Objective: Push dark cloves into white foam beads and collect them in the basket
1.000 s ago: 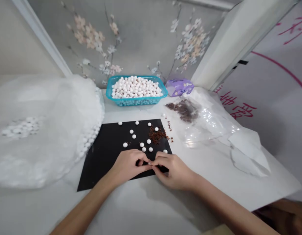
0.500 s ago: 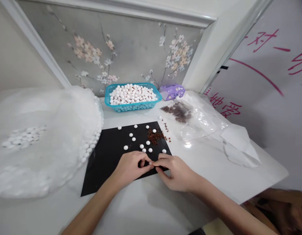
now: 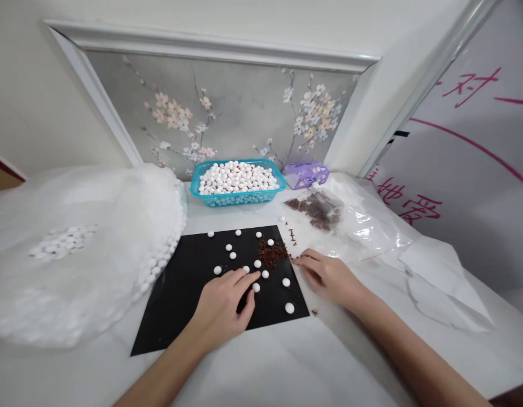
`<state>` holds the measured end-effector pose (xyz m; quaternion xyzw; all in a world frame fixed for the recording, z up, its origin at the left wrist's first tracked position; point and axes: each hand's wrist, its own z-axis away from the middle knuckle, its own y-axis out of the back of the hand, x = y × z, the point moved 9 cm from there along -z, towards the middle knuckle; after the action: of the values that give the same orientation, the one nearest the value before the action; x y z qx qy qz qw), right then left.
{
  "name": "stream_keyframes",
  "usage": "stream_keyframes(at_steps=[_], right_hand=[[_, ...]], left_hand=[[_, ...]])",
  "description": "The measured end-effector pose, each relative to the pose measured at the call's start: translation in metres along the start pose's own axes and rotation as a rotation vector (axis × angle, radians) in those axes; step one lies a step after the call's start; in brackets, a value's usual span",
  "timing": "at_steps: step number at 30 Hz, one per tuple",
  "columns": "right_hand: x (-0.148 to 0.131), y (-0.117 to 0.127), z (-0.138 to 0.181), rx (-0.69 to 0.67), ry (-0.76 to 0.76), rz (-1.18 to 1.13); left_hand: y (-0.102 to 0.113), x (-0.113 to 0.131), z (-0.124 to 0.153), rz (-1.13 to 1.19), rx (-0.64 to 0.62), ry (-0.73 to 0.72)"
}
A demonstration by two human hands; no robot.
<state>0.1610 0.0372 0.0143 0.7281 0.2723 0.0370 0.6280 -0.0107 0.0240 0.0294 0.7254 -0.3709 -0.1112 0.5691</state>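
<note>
A black mat (image 3: 189, 294) lies on the white table with several loose white beads (image 3: 289, 307) and a small heap of dark red bits (image 3: 270, 253) on it. My left hand (image 3: 225, 302) rests on the mat, its fingers stretched toward a white bead (image 3: 256, 287) at the fingertips. My right hand (image 3: 327, 276) lies at the mat's right edge, fingers curled, its tips beside the dark red heap. Whether it holds anything I cannot see.
A turquoise basket (image 3: 238, 198) full of white beads stands at the back. A clear bag (image 3: 350, 220) with dark red bits lies to the right, with a purple packet (image 3: 306, 173) behind it. A large white bag (image 3: 75, 249) of beads fills the left. White paper (image 3: 439, 271) lies far right.
My hands were pinched together at the mat's front edge; they have parted. The right hand moved up to the red heap, the left reached among the beads. One more bead lies at the mat's front right.
</note>
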Motion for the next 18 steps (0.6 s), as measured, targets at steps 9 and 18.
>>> stream_keyframes(at_steps=[9,18], right_hand=[[0.011,0.0,-0.003,0.007,-0.033,-0.073],[0.004,0.002,-0.001,0.011,-0.005,-0.091]], left_hand=[[0.015,-0.057,-0.008,-0.291,0.1,0.243],[0.01,-0.051,-0.011,-0.255,0.082,0.229]])
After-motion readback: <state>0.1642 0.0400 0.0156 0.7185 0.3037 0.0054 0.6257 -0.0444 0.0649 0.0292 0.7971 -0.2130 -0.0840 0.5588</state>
